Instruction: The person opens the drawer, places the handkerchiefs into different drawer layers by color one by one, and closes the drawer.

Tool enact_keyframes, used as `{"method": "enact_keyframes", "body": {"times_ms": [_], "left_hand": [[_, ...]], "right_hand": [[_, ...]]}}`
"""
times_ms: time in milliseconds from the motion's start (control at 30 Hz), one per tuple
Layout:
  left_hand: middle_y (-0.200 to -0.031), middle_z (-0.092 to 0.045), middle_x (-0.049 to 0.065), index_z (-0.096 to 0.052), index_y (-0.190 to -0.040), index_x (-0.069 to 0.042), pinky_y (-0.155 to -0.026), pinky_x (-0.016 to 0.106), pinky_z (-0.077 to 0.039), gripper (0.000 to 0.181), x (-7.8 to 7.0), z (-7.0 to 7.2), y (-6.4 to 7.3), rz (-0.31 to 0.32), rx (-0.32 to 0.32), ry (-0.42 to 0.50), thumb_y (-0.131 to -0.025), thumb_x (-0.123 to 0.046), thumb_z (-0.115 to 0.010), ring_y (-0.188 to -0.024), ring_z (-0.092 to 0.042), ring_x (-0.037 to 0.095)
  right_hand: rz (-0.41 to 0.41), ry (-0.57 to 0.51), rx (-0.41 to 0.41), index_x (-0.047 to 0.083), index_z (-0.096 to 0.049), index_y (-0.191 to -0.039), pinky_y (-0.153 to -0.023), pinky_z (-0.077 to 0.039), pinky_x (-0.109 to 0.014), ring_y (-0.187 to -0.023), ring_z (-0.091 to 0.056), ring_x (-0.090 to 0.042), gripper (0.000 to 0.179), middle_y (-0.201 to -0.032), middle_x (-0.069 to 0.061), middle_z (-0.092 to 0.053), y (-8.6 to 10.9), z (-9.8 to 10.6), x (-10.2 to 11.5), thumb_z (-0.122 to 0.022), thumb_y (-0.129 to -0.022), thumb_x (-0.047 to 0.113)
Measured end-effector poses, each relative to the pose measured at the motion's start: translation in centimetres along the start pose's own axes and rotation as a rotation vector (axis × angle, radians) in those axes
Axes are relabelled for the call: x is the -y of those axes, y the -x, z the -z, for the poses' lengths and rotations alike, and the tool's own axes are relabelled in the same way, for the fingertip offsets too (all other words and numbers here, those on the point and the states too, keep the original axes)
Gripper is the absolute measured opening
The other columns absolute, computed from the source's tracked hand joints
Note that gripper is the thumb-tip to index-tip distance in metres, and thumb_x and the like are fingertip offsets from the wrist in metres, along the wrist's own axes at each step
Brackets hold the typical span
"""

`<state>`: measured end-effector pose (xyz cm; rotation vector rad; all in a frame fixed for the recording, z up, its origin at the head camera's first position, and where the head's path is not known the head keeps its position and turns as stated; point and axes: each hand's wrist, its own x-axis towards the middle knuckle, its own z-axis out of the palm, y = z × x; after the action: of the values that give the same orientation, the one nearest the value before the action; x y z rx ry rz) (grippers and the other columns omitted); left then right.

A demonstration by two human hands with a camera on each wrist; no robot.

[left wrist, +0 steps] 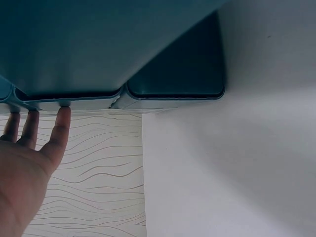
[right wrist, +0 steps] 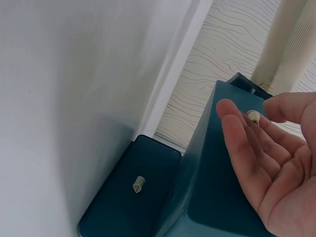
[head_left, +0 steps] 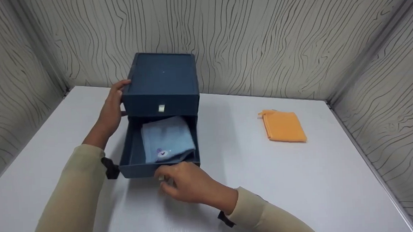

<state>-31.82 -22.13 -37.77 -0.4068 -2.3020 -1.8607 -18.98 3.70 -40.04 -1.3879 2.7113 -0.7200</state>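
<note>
"What was the largest thing?"

"The white table, with a patterned wall along its far edge. The dark blue drawer box stood on it, left of the middle."

"And the lower drawer?"

"It stood out toward the person, under the upper drawer, which was closed. A folded light-blue cloth lay inside, with a narrow strip of drawer floor on its left. The folded orange cloth lay on the table, with wide white surface between it and the box."

"How were the fingers?"

"The left hand had its fingers extended and a little spread. Their tips touched the left side of the box and gripped nothing. The right hand was at the lower drawer's front, its fingers loosely bent, the thumb apart from them."

"Did it hold the small pale tab?"

"The tab showed between thumb and fingers, but I could not tell whether they touched it."
</note>
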Motion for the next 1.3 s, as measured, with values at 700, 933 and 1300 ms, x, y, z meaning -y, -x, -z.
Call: {"method": "enact_keyframes", "body": {"times_ms": [700,933,1300], "left_hand": [[-0.157,-0.023,0.011,-0.027,-0.148,-0.026,-0.097,0.066,-0.039,0.048,-0.1,-0.1,0.0,-0.004,-0.011,-0.050,-0.105,-0.044,-0.015,-0.139,-0.034,0.037],[-0.158,-0.019,0.011,-0.027,-0.148,-0.025,-0.097,0.069,-0.037,0.047,-0.1,-0.1,0.0,-0.011,-0.016,-0.043,-0.106,-0.043,-0.015,-0.139,-0.032,0.039],[-0.159,-0.019,0.008,-0.023,-0.150,-0.021,-0.098,0.069,-0.035,0.050,-0.2,-0.1,0.0,0.004,-0.005,-0.040,-0.105,-0.041,-0.012,-0.141,-0.031,0.036]], "right_hand": [[-0.026,-0.009,-0.102,0.018,-0.071,-0.099,-0.068,-0.048,-0.010,-0.079,-0.065,0.001,0.017,-0.090,0.006,-0.073,-1.1,0.3,-1.1,-0.059,-0.091,0.011],[-0.033,-0.014,-0.113,0.018,-0.071,-0.098,-0.065,-0.046,-0.010,-0.072,-0.060,0.003,0.017,-0.088,0.006,-0.072,-1.8,0.5,-1.7,-0.058,-0.091,0.011],[-0.052,-0.051,-0.118,0.019,-0.071,-0.097,-0.061,-0.041,-0.012,-0.064,-0.051,0.001,0.016,-0.083,0.008,-0.069,-3.4,1.2,-2.9,-0.058,-0.092,0.012]]}}
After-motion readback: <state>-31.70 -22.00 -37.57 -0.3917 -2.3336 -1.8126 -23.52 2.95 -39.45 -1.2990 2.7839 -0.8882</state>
